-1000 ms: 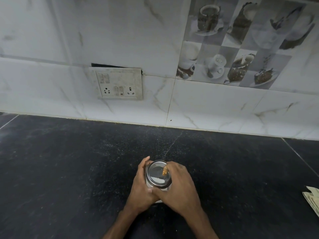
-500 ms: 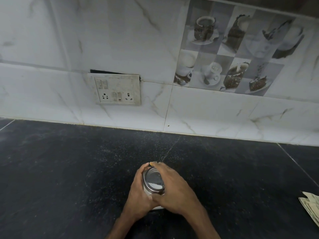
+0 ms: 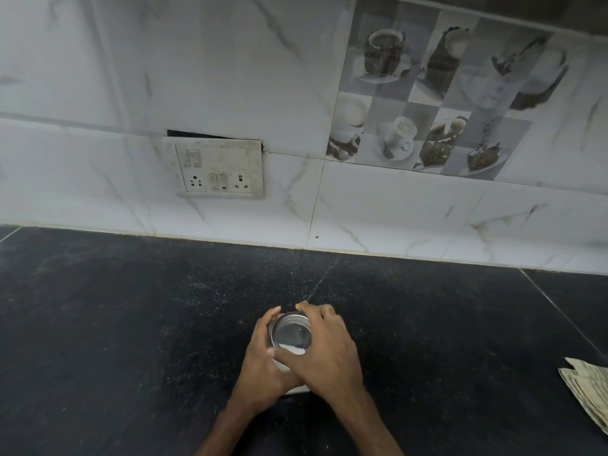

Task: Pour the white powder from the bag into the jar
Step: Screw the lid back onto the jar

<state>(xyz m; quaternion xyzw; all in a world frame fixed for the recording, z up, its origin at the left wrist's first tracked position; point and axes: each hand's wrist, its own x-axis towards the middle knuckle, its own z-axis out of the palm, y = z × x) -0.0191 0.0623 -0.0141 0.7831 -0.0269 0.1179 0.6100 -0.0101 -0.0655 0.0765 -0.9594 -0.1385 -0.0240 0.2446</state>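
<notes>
Moved since a second before: the right fingertip that lay across the top of the jar [image 3: 291, 334] had gone to its far rim; the jar stayed on the same patch of counter [image 3: 131, 324].
Jar, place: upright or nearly so on the dark counter, close in front of me and enclosed by both hands.
Jar, top: a round metal face. I could not tell whether this was the open mouth or a lid.
White powder [image 3: 291, 349]: a pale crescent at the near edge of that metal round, and more white low down between my hands.
Left hand [image 3: 263, 360]: grip clamped on the jar's left side, fingers curled round it, thumb up by the rim.
Right hand [image 3: 329, 353]: grip clamped on the jar's right side, fingers bent over the far rim, thumb low on the near side.
Reason for the hold: judged to be one hand steadying the jar while the other worked its top, so it would neither turn nor slide.
Stage: pouring judged finished, as powder showed at the jar and no bag was over it.
Bag: not identified. A folded pale thing [image 3: 585, 390] lay at the counter's right edge, well apart from the jar; I could not tell whether it was the bag.
Spill: fine pale specks on the counter beyond the jar.
</notes>
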